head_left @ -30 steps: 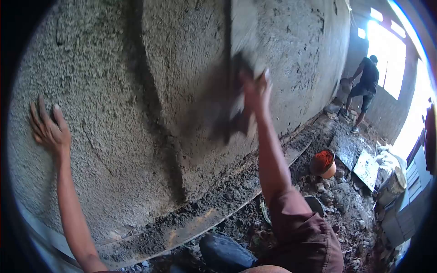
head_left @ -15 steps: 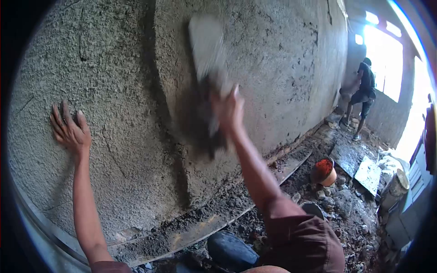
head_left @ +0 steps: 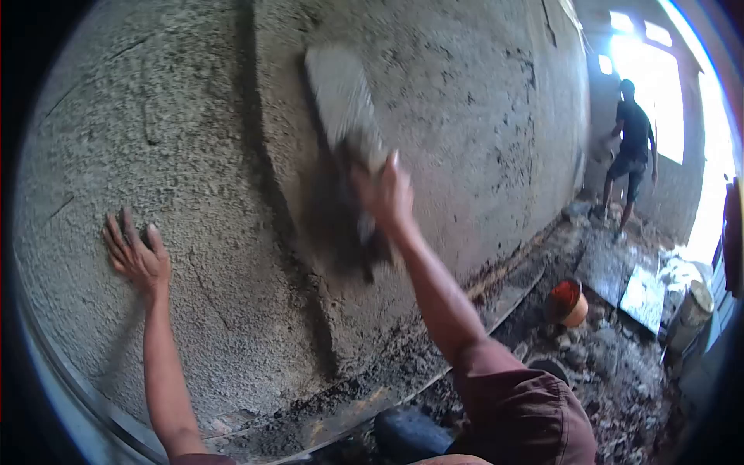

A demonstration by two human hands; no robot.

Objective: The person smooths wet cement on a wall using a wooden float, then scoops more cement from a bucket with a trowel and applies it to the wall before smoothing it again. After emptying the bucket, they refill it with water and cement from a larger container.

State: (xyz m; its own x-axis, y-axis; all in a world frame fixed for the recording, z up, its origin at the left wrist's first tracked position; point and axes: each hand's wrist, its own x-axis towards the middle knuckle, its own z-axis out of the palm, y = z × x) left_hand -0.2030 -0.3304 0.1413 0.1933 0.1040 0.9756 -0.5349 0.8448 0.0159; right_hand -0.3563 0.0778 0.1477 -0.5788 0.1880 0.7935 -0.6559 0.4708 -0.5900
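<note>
My right hand is closed around a long, flat plastering float, smeared by motion at its lower end. The float slants up and to the left, close against the grey plastered wall; whether its whole face touches cannot be told. Just left of it, a dark vertical groove divides the smoother plaster from a rougher stretch. On that rough part, my left hand lies flat with its fingers stretched upward, holding nothing.
A bucket with a reddish inside stands on the rubble-strewn floor. Beyond it lie a pale board and an upright cylindrical container. A co-worker stands by the bright window. Fallen mortar lines a plank along the wall's foot.
The view has shifted a little, so the wall and floor sit lower. The float has tilted further left, nearer the groove. The co-worker has straightened up. My left hand stays on the wall.
</note>
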